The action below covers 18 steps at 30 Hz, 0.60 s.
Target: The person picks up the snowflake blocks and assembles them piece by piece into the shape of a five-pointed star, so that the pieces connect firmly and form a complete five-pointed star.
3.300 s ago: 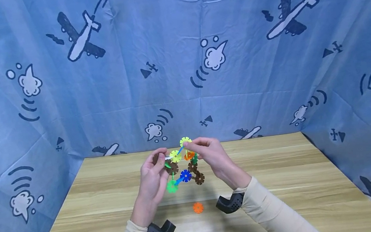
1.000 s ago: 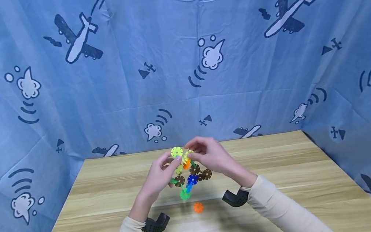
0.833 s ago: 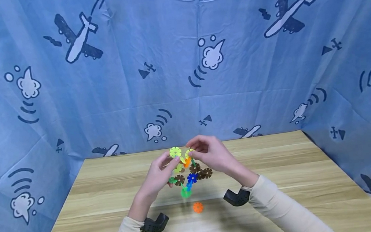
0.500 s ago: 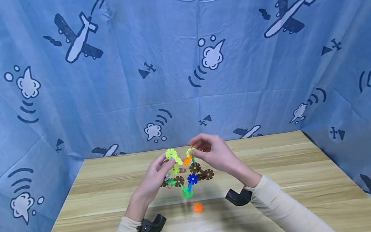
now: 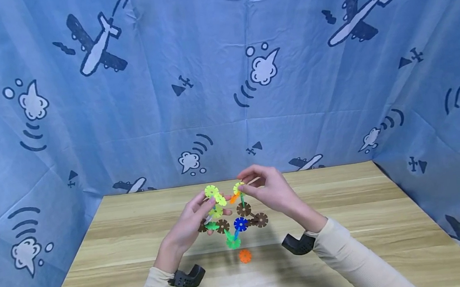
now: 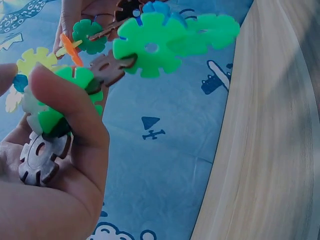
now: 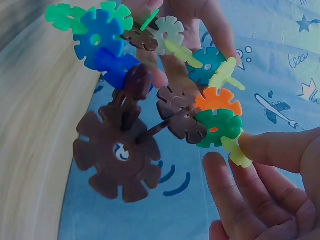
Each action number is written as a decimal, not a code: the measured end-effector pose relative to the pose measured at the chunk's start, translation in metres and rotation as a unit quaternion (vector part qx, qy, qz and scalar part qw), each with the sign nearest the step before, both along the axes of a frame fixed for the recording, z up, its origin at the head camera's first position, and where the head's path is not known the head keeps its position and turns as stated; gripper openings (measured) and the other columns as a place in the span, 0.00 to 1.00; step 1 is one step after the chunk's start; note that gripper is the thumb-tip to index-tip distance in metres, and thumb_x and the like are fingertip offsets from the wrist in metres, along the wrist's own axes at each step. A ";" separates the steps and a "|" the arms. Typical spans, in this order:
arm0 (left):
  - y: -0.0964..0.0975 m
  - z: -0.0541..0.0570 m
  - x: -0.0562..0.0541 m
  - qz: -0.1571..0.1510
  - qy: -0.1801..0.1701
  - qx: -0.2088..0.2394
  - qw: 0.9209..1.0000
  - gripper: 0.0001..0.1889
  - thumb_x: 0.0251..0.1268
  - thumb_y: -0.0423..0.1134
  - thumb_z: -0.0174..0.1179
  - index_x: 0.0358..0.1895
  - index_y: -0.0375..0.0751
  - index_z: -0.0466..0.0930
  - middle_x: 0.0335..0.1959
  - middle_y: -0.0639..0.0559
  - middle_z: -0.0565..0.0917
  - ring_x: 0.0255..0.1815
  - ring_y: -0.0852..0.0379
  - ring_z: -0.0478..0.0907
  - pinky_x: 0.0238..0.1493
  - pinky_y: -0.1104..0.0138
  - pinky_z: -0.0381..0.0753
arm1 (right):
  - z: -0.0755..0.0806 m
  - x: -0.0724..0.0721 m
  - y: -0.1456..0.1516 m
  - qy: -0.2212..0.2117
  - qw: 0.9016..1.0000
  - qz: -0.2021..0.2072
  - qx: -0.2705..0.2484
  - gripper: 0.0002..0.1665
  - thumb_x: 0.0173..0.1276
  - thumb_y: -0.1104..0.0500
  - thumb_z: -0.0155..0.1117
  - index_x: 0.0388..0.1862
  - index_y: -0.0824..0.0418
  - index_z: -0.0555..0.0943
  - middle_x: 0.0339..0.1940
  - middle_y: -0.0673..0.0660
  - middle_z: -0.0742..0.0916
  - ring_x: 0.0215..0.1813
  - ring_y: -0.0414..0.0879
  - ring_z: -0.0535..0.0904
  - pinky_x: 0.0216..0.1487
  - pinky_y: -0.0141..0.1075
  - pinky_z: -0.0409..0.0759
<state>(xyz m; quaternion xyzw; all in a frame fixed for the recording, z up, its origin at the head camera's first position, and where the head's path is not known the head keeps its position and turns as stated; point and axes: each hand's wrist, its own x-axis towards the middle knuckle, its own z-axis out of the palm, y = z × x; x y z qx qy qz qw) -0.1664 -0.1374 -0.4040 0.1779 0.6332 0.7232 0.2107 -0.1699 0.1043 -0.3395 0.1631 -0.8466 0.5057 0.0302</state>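
Both hands hold up one chain of interlocking notched plastic discs (image 5: 240, 224) in several colours. My left hand (image 5: 185, 225) grips its left part, fingers curled round yellow-green discs (image 5: 216, 211), with a brown disc (image 6: 42, 159) against the palm in the left wrist view. My right hand (image 5: 271, 192) pinches a yellow disc (image 7: 237, 152) between thumb and fingers at the other end, beside a dark green disc (image 7: 220, 128) and an orange disc (image 7: 219, 101). Brown discs (image 7: 117, 155), blue and bright green discs (image 6: 150, 46) sag between the hands. A gap separates the upper ends.
A loose orange disc (image 5: 245, 256) lies on the wooden table (image 5: 345, 243) below the chain. Blue curtains (image 5: 217, 94) printed with aeroplanes surround the table at the back and sides. Each wrist carries a black camera mount (image 5: 187, 277).
The hands have drawn apart, left hand leftward and right hand slightly rightward, spreading the chain. The yellow-green discs went left with the left hand. The loose orange disc stays in place.
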 end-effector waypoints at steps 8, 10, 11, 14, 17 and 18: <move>-0.001 -0.001 -0.002 -0.019 -0.011 0.012 1.000 0.25 0.80 0.53 0.50 0.71 0.45 0.66 0.54 0.53 0.87 0.44 0.60 0.86 0.22 0.74 0.74 | -0.001 0.000 0.001 -0.004 1.000 -0.002 -0.001 0.14 0.64 0.62 0.73 0.49 0.61 0.85 0.41 0.57 0.89 0.39 0.46 0.87 0.44 0.36 0.85; -0.001 -0.002 -0.002 -0.017 -0.019 0.013 1.000 0.25 0.80 0.53 0.51 0.72 0.46 0.65 0.48 0.54 0.89 0.38 0.61 0.86 0.23 0.74 0.75 | -0.001 0.000 0.001 0.000 1.000 -0.002 0.001 0.14 0.64 0.62 0.74 0.49 0.60 0.85 0.40 0.56 0.90 0.39 0.45 0.86 0.44 0.37 0.84; -0.001 -0.002 -0.002 -0.017 -0.022 0.014 1.000 0.26 0.80 0.53 0.51 0.72 0.46 0.65 0.46 0.54 0.90 0.37 0.61 0.86 0.23 0.74 0.75 | -0.001 0.000 0.001 0.001 1.000 -0.001 0.002 0.14 0.64 0.62 0.74 0.48 0.60 0.85 0.40 0.55 0.90 0.39 0.45 0.86 0.44 0.37 0.84; -0.001 -0.002 -0.002 -0.012 -0.028 0.012 0.999 0.26 0.79 0.53 0.51 0.72 0.46 0.65 0.43 0.53 0.90 0.36 0.61 0.86 0.24 0.73 0.75 | 0.000 0.000 0.000 0.002 1.000 -0.003 0.004 0.14 0.64 0.62 0.74 0.48 0.59 0.85 0.39 0.53 0.90 0.41 0.44 0.85 0.45 0.39 0.82; -0.001 -0.002 -0.002 -0.010 -0.032 0.012 0.999 0.26 0.79 0.54 0.51 0.72 0.46 0.65 0.43 0.52 0.90 0.43 0.58 0.88 0.24 0.73 0.74 | 0.000 0.000 0.000 0.003 1.000 -0.005 0.004 0.13 0.64 0.61 0.73 0.48 0.58 0.85 0.38 0.52 0.90 0.41 0.44 0.84 0.45 0.40 0.81; -0.001 -0.002 -0.002 -0.010 -0.032 0.013 0.999 0.26 0.79 0.54 0.51 0.72 0.46 0.65 0.43 0.52 0.91 0.44 0.57 0.88 0.24 0.73 0.74 | 0.000 0.000 0.000 0.005 1.000 -0.004 0.005 0.13 0.64 0.61 0.73 0.48 0.58 0.85 0.38 0.52 0.90 0.41 0.44 0.84 0.46 0.40 0.81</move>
